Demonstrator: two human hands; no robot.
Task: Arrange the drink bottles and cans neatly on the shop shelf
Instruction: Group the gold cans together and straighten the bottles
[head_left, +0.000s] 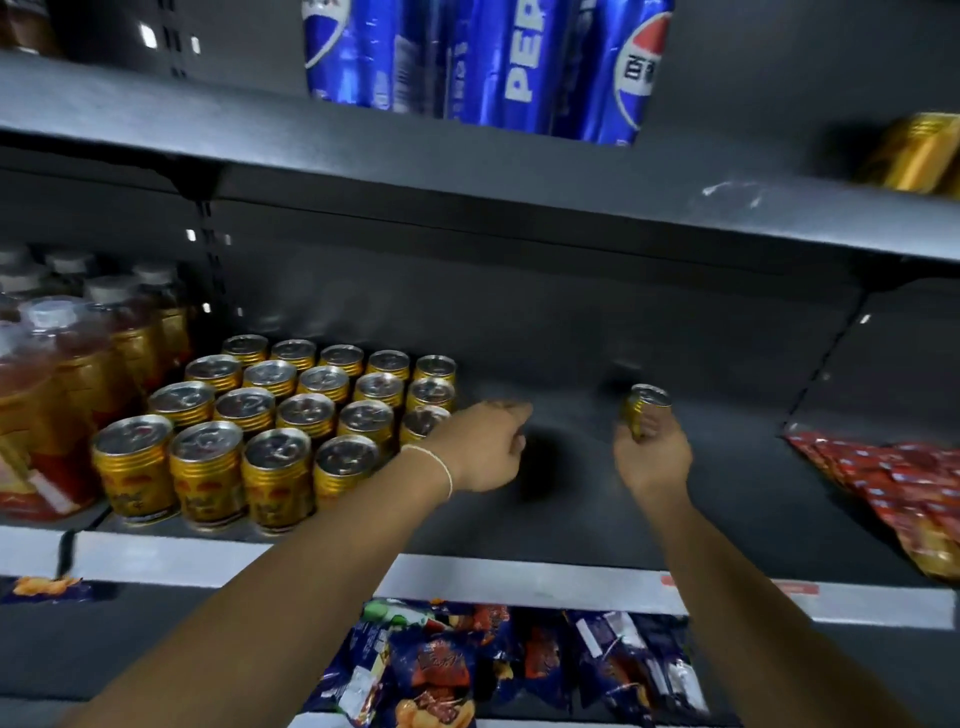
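Several gold drink cans (291, 410) with silver tops stand in tidy rows on the left half of the dark middle shelf (571, 509). My right hand (652, 454) grips one more gold can (647, 408) upright over the bare right part of that shelf, apart from the rows. My left hand (483, 447), a thin bracelet on its wrist, hovers just right of the rows with fingers loosely curled and holds nothing; it partly hides the nearest can at the rows' right edge.
Tea bottles (62, 384) stand left of the cans. Blue Pepsi cans (478, 62) and a lying gold can (914, 150) sit on the upper shelf. Red snack packets (904, 488) lie at the right. Snack bags (467, 670) fill the shelf below.
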